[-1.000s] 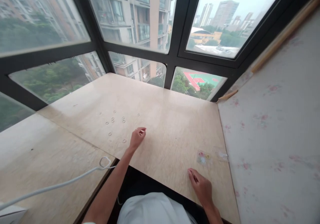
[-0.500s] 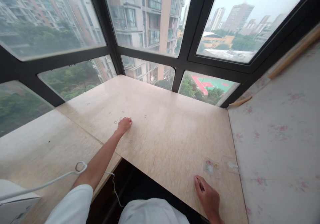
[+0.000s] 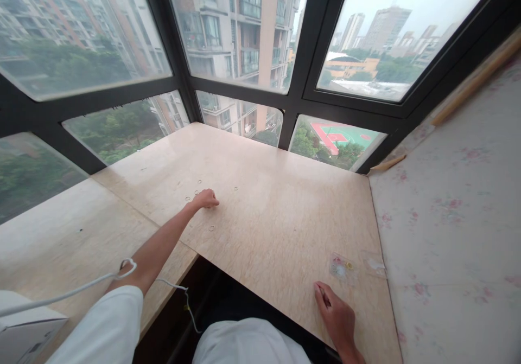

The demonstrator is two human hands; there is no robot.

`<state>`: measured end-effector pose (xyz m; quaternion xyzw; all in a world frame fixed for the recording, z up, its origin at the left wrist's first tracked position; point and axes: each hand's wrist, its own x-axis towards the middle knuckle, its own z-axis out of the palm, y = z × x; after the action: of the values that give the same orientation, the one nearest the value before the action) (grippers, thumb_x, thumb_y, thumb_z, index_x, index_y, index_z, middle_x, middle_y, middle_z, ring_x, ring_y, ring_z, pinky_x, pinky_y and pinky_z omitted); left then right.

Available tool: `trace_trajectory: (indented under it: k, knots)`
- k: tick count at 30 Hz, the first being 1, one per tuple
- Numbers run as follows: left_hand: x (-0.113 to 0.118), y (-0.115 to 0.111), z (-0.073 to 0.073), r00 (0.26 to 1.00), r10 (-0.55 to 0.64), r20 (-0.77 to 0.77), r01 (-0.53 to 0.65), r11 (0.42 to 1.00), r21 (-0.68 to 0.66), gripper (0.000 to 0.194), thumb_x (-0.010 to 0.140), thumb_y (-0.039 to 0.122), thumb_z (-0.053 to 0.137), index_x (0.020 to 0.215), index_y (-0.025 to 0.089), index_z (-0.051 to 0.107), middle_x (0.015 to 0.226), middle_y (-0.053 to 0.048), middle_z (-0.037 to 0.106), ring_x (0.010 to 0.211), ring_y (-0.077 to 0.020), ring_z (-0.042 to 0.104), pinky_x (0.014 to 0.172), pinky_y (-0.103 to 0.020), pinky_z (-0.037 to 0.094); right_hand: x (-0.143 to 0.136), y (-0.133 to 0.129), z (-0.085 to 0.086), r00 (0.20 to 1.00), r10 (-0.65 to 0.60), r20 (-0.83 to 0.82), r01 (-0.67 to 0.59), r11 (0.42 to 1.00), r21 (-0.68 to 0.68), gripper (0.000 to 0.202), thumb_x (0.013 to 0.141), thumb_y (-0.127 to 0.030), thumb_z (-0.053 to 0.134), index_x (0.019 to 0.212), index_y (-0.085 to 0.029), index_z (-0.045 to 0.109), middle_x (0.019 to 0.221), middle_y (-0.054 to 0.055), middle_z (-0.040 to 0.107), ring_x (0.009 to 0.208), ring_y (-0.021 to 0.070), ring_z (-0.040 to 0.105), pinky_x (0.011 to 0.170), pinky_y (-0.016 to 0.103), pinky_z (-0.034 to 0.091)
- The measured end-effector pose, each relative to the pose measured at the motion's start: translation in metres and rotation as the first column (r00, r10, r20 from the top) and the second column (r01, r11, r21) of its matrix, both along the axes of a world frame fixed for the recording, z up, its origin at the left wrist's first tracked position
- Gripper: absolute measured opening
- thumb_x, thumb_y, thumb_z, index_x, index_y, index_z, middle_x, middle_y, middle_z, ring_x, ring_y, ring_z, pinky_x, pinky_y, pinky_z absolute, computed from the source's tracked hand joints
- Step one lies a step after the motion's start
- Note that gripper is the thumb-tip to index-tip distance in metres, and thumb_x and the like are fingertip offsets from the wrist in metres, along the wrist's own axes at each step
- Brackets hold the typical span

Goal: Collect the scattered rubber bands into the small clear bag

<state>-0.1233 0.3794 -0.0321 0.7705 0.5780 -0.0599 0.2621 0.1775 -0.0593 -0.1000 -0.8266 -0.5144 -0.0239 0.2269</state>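
My left hand point(image 3: 207, 198) reaches out over the pale tabletop, closed, knuckles up. Whatever its fingers hold, if anything, is hidden. Several thin small rings lie around it: one ring point(image 3: 199, 182) just beyond, another ring point(image 3: 188, 198) to its left, a third ring point(image 3: 235, 189) to the right. Nearer to me lies a ring point(image 3: 211, 228) by itself. My right hand point(image 3: 336, 312) rests at the table's front edge, thumb against curled fingers; its inside cannot be made out. Just beyond it sits a small clear plastic box point(image 3: 343, 266) holding small coloured and yellow pieces.
A clear plastic lid or tray point(image 3: 373, 266) lies beside the box, near the flowered wall point(image 3: 448, 234). A white cable point(image 3: 81, 287) crosses my left forearm. A white box point(image 3: 30, 326) stands at lower left. Dark-framed windows point(image 3: 299, 103) border the table's far side.
My left hand has shifted slightly right and toward me, its fingertips now pointing more to the right. My right hand stays nearly in place. The view has moved a little.
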Motion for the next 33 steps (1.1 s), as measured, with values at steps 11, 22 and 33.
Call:
trace_trajectory:
  k: [11,22,33]
  knots:
    - [0.033,-0.042,0.024,0.626,0.224,0.747,0.167,0.897,-0.409,0.037,0.065,0.031,0.073,0.097,0.015,0.062,0.084,-0.007,0.068,0.053,-0.0064,0.049,0.051,-0.022,0.041,0.0,0.0,0.001,0.996,0.02,-0.089,-0.019,1.0,0.013,0.049,0.093,-0.049,0.034,0.087,-0.02,0.073,0.067,0.005,0.071,0.056,0.0147,0.064,0.051,0.021,0.039]
    - [0.127,-0.105,0.024,0.649,0.083,0.756,0.396,0.812,-0.429,0.032,0.067,0.036,0.072,0.09,0.014,0.069,0.087,-0.011,0.07,0.057,-0.0095,0.054,0.053,-0.023,0.043,0.0,-0.002,0.005,0.981,0.034,-0.189,-0.03,0.999,0.026,0.038,0.093,-0.04,0.039,0.088,-0.02,0.071,0.068,0.002,0.07,0.059,0.0129,0.063,0.057,0.02,0.039]
    - [0.212,-0.19,0.008,0.673,-0.149,0.724,0.552,0.753,-0.358,0.029,0.068,0.039,0.071,0.081,0.014,0.064,0.081,-0.008,0.072,0.055,-0.0114,0.061,0.048,-0.02,0.04,-0.001,-0.001,0.011,0.977,0.025,-0.21,-0.016,0.999,0.046,0.032,0.09,-0.036,0.042,0.086,-0.02,0.071,0.06,0.0,0.065,0.054,0.0114,0.059,0.056,0.021,0.034]
